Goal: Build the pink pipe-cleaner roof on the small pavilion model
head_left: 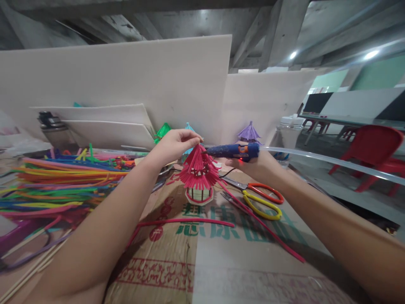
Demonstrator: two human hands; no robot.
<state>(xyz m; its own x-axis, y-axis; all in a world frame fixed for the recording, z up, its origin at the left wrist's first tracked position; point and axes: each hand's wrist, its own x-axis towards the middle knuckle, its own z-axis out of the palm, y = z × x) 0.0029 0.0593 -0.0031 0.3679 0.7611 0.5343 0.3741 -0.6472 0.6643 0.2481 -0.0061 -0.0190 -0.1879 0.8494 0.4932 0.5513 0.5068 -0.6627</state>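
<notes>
A small pagoda (pixel 199 173) with a red two-tiered roof of pipe cleaners stands upright on a printed cardboard sheet (pixel 158 278). My left hand (pixel 179 143) pinches the tip of its roof between thumb and fingers. In my right hand (pixel 249 162) is a blue glue gun (pixel 234 150), its nozzle pointing left at the upper roof; whether it touches cannot be made out. A clear glue stick (pixel 316 154) runs out of the gun's back. Red pipe cleaners (pixel 202 221) and scissors with orange and yellow handles (pixel 262 204) lie on the cardboard.
Bundles of coloured pipe cleaners (pixel 63 177) cover the left side. Behind stand a green model (pixel 163 131), a purple model (pixel 249 131), a plastic bottle (pixel 287 131) and white foam boards (pixel 126 80). Wooden sticks (pixel 34 270) lie at lower left. A red chair (pixel 370 152) stands beyond, right.
</notes>
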